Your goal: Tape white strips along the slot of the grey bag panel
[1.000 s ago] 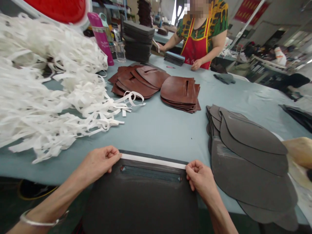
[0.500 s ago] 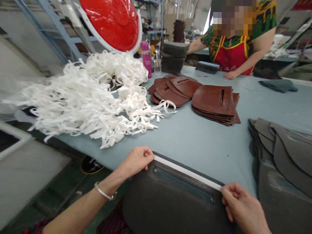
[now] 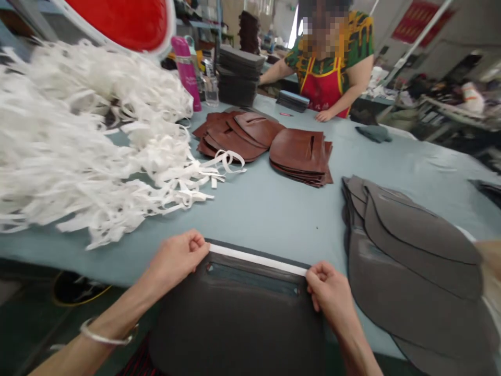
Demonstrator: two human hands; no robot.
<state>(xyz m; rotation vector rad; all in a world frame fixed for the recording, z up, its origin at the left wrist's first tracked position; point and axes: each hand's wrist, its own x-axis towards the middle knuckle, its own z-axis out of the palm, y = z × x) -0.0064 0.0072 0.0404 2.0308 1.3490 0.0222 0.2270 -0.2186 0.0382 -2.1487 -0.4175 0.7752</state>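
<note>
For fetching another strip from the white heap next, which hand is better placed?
Left, probably: the left hand, at one end of the white strip, is nearer the white heap. The right hand, at the other end, is closer to the stacked grey panels.

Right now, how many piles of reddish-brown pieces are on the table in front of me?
2: a fanned-out pile beside the heap of white strips, and a neater pile just to its right. Others could be hidden behind the white heap.
</note>
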